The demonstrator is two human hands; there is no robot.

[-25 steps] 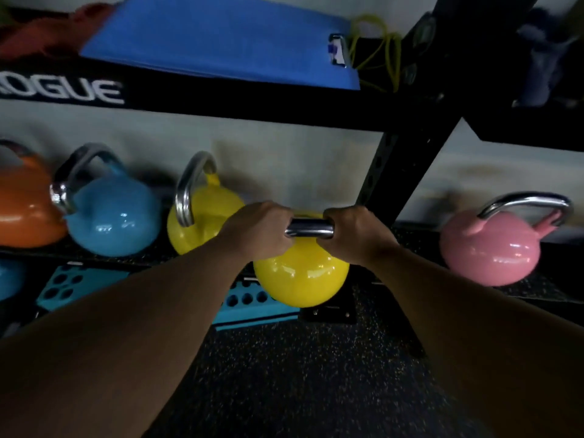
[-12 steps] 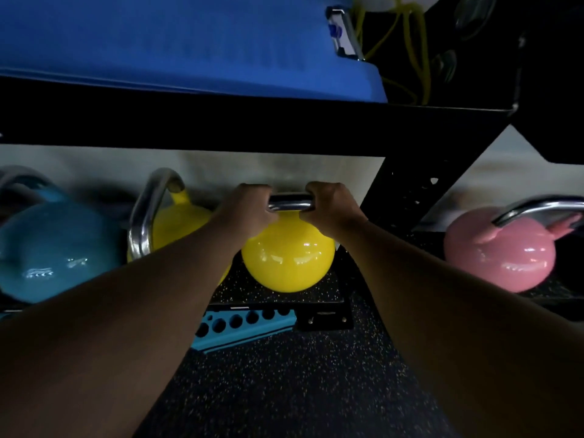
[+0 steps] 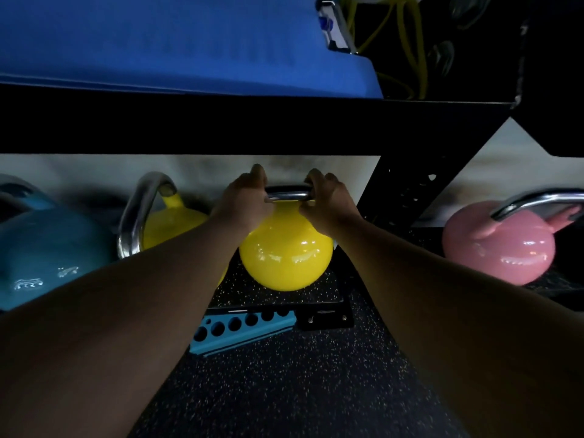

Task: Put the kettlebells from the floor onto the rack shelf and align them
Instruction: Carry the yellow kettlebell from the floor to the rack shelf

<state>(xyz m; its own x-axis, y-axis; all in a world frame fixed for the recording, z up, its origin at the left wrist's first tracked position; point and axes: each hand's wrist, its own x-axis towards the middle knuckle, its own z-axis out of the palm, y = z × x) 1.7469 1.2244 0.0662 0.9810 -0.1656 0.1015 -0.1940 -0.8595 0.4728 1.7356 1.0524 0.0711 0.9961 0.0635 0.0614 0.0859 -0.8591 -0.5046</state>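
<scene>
L hand (image 3: 245, 202) + R hand (image 3: 328, 200): fingers wrapped on chrome handle of glossy round yellow kettlebell (image 3: 286, 254), which sits on speckled black rubber rack shelf (image 3: 322, 295), near front edge. Black steel upright (image 3: 407, 191) close on R; beam low overhead. Kettlebells: 2 yellow, 1 teal (image 3: 47, 248), 1 pink (image 3: 499, 245).

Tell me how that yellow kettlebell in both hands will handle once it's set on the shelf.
Probably heavy for its size: the left hand and right hand both grip the yellow kettlebell by its metal handle. The glossy round body looks rigid and likely slippery. It may rock or roll if set down tilted.
</scene>
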